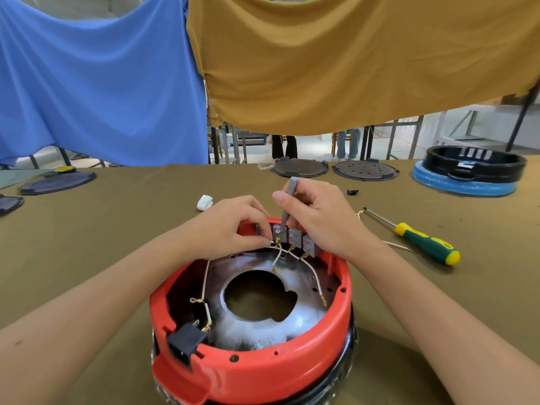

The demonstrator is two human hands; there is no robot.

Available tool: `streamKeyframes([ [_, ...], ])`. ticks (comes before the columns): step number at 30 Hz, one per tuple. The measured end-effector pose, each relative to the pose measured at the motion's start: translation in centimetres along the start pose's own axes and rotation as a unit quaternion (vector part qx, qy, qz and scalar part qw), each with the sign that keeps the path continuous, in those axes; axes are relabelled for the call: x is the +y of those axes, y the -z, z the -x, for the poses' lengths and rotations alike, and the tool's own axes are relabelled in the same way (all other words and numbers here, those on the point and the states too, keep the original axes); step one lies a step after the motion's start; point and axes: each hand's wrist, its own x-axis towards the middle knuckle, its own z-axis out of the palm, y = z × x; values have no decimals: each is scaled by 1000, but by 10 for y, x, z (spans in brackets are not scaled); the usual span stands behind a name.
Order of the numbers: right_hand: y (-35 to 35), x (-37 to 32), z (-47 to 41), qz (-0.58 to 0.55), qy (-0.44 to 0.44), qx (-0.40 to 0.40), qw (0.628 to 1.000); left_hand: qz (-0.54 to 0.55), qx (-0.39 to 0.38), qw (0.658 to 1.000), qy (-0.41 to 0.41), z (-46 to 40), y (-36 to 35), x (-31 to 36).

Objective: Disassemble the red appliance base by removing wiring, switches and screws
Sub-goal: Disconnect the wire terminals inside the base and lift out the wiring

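Near the front edge of the surface (87,229), the red appliance base (263,372) is sitting open side up, and I am working at its far rim, where three grey switches (295,239) are standing in a row. My left hand (230,226) is pinching the white wire (276,257) right at the brass terminal under the leftmost switch, fingers (264,229) curled tight on it. My right hand (315,220) is gripping grey tweezers (287,206), tips pointing down onto that same switch's tab. I judge the step in hand to be freeing this connector: I should be holding the tool tips firmly on the metal sleeve, not the insulation, and pulling straight along the tab while my left hand is steadying the wire close to the crimp, so nothing bends or tears. Two more terminals are waiting on the neighbouring switches, and loose ring-ended leads are lying inside the base. Toward the right edge a green-and-yellow screwdriver (420,241) is lying within reach for the screws. Along the far edge, round dark plates (365,170) and a black ring on a blue base (473,171) are resting.
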Motion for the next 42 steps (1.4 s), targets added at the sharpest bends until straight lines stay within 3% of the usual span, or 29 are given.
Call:
streamKeyframes([
  [15,2,2,4,7,1,12,1000,-7,-4,1000,-1,2,0,0],
  [23,2,1,5,19,5,25,1000,2,43,999,14,2,1,0],
  [36,3,-1,8,33,14,21,999,-43,15,999,-15,5,0,3],
  [42,2,5,4,-24,-31,28,999,-36,8,999,-13,4,0,4],
])
